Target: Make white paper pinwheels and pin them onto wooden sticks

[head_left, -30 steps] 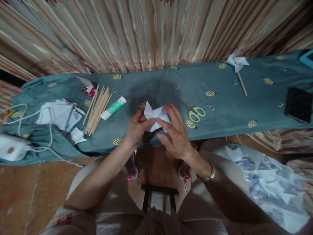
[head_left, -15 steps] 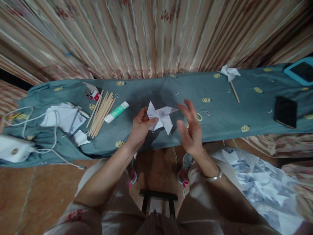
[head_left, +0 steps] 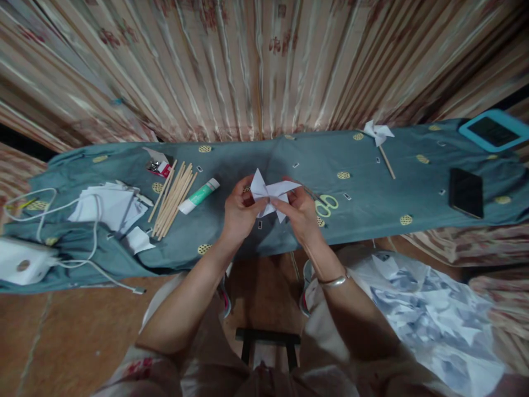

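A white folded paper pinwheel [head_left: 270,194] is held up over the near edge of a table covered in a blue-grey cloth [head_left: 248,160]. My left hand [head_left: 239,212] grips it from the left, fingers closed on its centre. From the right, my right hand [head_left: 301,212] pinches the same pinwheel. Yellow-handled scissors [head_left: 326,205] lie on the cloth just right of my right hand. To the left lie a green and white glue tube [head_left: 199,196] and a bundle of wooden sticks [head_left: 172,191].
A finished pinwheel on a stick [head_left: 380,138] lies at the back right, with a black phone [head_left: 466,193] and a blue-framed tablet [head_left: 492,129] further right. White paper sheets [head_left: 107,203], a white cable and a white box [head_left: 20,262] sit at the left. Paper scraps [head_left: 433,314] lie by my right knee.
My right hand let go of the pinwheel half a second ago and hovered open beside it; now it is back on the paper. The view has tilted slightly.
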Motion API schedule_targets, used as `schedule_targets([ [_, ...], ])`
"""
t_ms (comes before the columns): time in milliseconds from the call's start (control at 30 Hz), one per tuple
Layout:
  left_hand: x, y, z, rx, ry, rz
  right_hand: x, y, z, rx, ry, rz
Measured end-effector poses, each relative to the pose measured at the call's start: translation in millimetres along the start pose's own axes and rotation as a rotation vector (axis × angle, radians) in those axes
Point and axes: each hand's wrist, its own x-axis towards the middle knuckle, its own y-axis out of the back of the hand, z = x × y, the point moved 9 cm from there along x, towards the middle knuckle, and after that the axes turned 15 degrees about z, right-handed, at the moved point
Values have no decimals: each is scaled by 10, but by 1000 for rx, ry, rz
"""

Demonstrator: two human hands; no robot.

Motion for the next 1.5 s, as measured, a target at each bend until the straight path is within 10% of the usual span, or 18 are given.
schedule_targets([
  [1500, 131, 352, 109, -16, 33, 114, 91, -23, 117, 50, -70, 25],
])
